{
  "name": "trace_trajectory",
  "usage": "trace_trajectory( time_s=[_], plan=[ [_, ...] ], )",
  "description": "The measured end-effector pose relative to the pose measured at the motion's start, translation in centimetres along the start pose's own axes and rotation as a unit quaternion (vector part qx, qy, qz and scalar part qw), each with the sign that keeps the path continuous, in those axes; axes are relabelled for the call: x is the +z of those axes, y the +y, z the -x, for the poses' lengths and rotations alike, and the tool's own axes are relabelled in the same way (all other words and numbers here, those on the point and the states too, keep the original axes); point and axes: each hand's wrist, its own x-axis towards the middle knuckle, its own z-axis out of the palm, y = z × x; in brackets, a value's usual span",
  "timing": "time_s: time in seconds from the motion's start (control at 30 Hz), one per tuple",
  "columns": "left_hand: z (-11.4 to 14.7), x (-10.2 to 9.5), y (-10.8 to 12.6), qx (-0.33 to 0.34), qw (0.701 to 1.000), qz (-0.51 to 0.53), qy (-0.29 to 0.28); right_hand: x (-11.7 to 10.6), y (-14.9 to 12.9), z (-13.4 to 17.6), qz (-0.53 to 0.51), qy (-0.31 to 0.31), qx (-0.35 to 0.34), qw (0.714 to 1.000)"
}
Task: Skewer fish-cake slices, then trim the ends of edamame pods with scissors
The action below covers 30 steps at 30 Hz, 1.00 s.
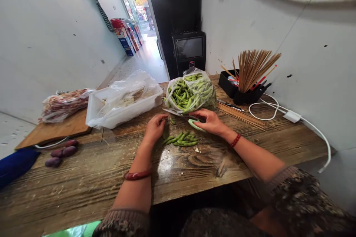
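Note:
In my right hand point(208, 121) is a pair of scissors with pale green handles point(197, 125). The blades point left, in front of a clear plastic bag of edamame pods point(185, 94). My left hand point(155, 127) is closed, thumb and fingers pinched together close to the blade tips; what they hold is hidden. A single edamame pod point(172, 120) lies between the hands. Nearer to me, a small pile of edamame pods point(182, 139) rests on the wooden table point(111, 181).
Left of the bag stands a white plastic tub point(125, 109) under plastic film. Beyond it, a bagged reddish bundle point(65, 105) lies on a cutting board point(55, 127), with several purple tubers point(65, 152) nearby. At right are a black holder point(249, 95) of wooden skewers point(254, 68) and a white cable point(314, 129).

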Motion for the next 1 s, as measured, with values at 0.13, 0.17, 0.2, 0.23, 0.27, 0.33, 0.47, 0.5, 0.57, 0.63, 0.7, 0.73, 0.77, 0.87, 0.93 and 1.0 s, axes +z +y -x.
trace_trajectory(
  time_s=[0.13, 0.17, 0.2, 0.23, 0.27, 0.33, 0.47, 0.5, 0.57, 0.63, 0.7, 0.73, 0.77, 0.87, 0.93, 1.0],
  plan=[
    [0.2, 0.9, 1.0, 0.048, 0.998, -0.028, -0.034, -0.9, 1.2, -0.5, 0.002, 0.033, 0.005, 0.999],
    [0.2, 1.0, 1.3, 0.062, 0.996, -0.047, -0.043, -1.1, 1.5, -0.6, 0.001, 0.042, 0.01, 0.999],
    [0.3, 1.1, 1.5, 0.075, 0.994, -0.067, -0.05, -1.2, 1.9, -0.7, -0.002, 0.05, 0.015, 0.999],
    [0.3, 1.1, 1.6, 0.086, 0.991, -0.084, -0.057, -1.3, 2.1, -0.7, -0.011, 0.056, 0.022, 0.998],
    [0.4, 1.1, 1.8, 0.093, 0.989, -0.097, -0.062, -1.4, 2.3, -0.6, -0.026, 0.057, 0.03, 0.998],
    [0.4, 1.0, 2.1, 0.095, 0.987, -0.113, -0.068, -1.5, 2.2, -0.3, -0.079, 0.051, 0.056, 0.994],
    [0.5, 0.6, 3.0, 0.049, 0.995, -0.056, -0.061, -1.4, 0.1, 0.7, -0.251, 0.023, 0.137, 0.958],
    [0.5, 0.5, 3.4, 0.024, 0.998, -0.004, -0.062, -1.5, -0.7, 0.9, -0.307, 0.018, 0.157, 0.939],
    [0.8, 0.3, 4.2, -0.045, 0.986, 0.14, -0.075, -1.6, -2.1, 1.3, -0.417, 0.0, 0.19, 0.889],
    [1.1, 0.1, 5.2, -0.111, 0.947, 0.287, -0.097, -1.9, -3.2, 1.4, -0.496, -0.029, 0.211, 0.841],
    [1.5, -0.1, 6.2, -0.15, 0.9, 0.393, -0.114, -2.2, -3.9, 1.6, -0.535, -0.062, 0.223, 0.813],
    [1.7, -0.3, 6.7, -0.159, 0.881, 0.43, -0.118, -2.3, -4.0, 1.6, -0.543, -0.077, 0.225, 0.806],
    [1.8, -0.5, 7.2, -0.164, 0.866, 0.458, -0.119, -2.4, -4.1, 1.6, -0.545, -0.089, 0.226, 0.803],
    [2.0, -1.1, 8.4, -0.17, 0.835, 0.51, -0.114, -2.3, -4.1, 1.8, -0.514, -0.099, 0.213, 0.825],
    [2.1, -1.5, 8.9, -0.171, 0.822, 0.533, -0.104, -2.1, -4.0, 1.8, -0.452, -0.085, 0.191, 0.867],
    [2.1, -1.8, 9.1, -0.168, 0.818, 0.542, -0.09, -2.1, -4.1, 1.9, -0.36, -0.074, 0.166, 0.915]
  ],
)
